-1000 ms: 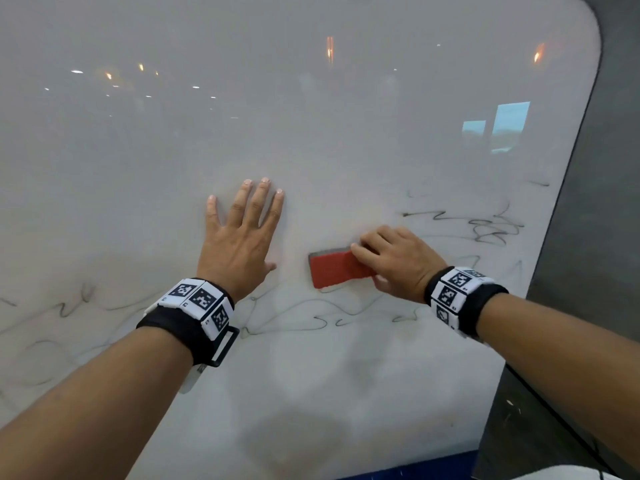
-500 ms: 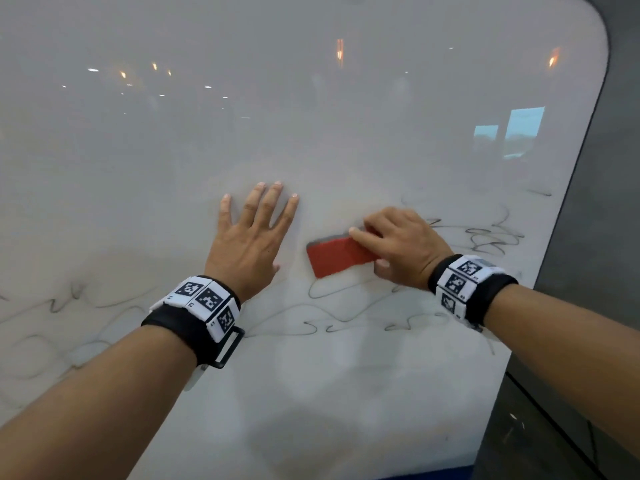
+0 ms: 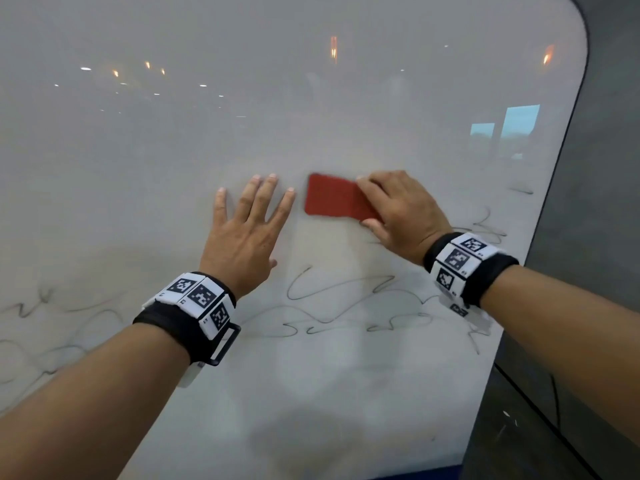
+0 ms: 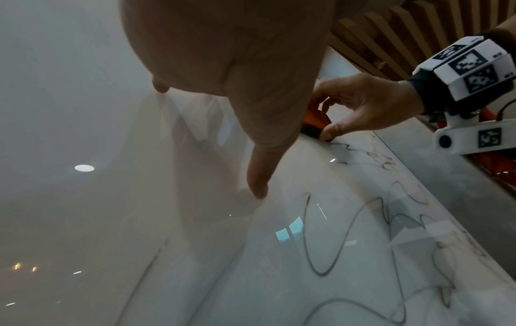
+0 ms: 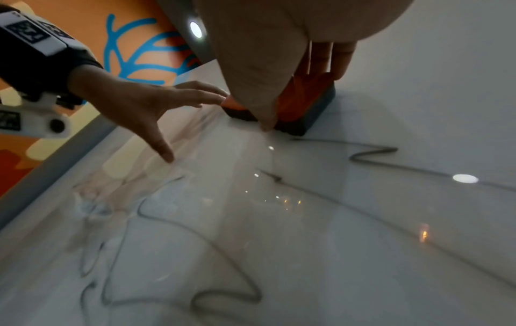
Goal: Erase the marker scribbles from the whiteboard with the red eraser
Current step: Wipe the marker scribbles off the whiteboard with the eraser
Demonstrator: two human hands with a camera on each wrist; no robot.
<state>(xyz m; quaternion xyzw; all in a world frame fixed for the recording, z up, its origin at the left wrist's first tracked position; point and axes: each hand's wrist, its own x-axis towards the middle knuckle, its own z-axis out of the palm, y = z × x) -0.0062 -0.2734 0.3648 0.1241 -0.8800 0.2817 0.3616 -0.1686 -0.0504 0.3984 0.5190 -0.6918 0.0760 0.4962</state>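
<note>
The whiteboard point(image 3: 311, 98) fills the head view. My right hand point(image 3: 398, 213) grips the red eraser point(image 3: 332, 199) by its right end, fingers on top and thumb below, pressing it flat on the board. From the right wrist the eraser point(image 5: 304, 99) shows its dark felt base, with my thumb at its near edge. My left hand point(image 3: 249, 230) lies flat on the board just left of the eraser, fingers straight and spread. Black marker scribbles point(image 3: 346, 292) run below both hands, more point(image 3: 488, 223) lie right of my right hand, and faint ones point(image 3: 52, 306) at the far left.
The board's rounded dark right edge point(image 3: 568, 161) borders a grey wall point(image 3: 609, 202). A blue strip point(image 3: 433, 474) runs under the board's bottom edge. From the left wrist, wooden slats point(image 4: 405, 33) show beyond the board. Lamps and windows reflect in the glossy surface.
My right hand has slid the eraser upward on the board, away from the scribble line below it. The left hand stays flat in place.
</note>
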